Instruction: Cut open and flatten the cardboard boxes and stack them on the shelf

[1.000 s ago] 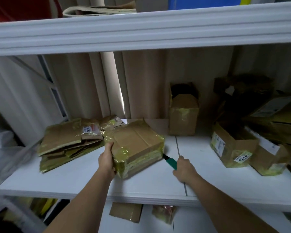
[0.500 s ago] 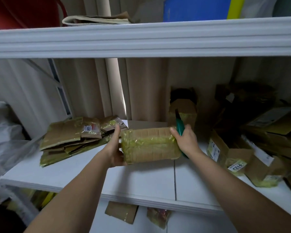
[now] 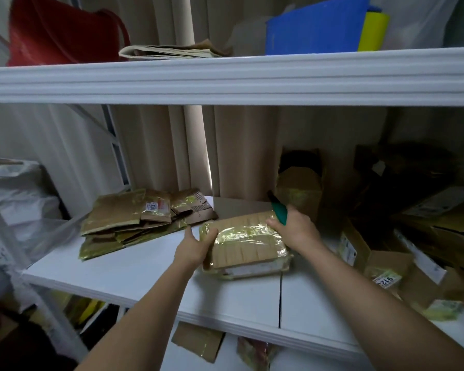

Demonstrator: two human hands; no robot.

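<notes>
The box (image 3: 245, 243), wrapped in yellowish tape, sits at the middle of the white shelf (image 3: 134, 274), tipped a little so its broad top faces the person. That tilt probably serves to bring a taped seam into view and within reach of the blade. The left hand (image 3: 196, 246) grips the box's near left corner, thumb on top and fingers curled around the side, which looks like a brace to stop the box sliding. The right hand (image 3: 295, 228) rests on the far right corner while its fingers are wrapped around a green-handled knife (image 3: 277, 211); the dark tip points up and away from the box, likely kept clear while the box is being positioned. The cut on this box does not look started.

Just left of the box lies a pile of flattened cardboard (image 3: 134, 222), close enough that the next flat piece can be slid straight onto it. To the right, several boxes still in shape (image 3: 381, 263) crowd the shelf end, within easy reach for later. An upright box (image 3: 299, 183) stands behind the right hand, near the curtain (image 3: 156, 145).
</notes>
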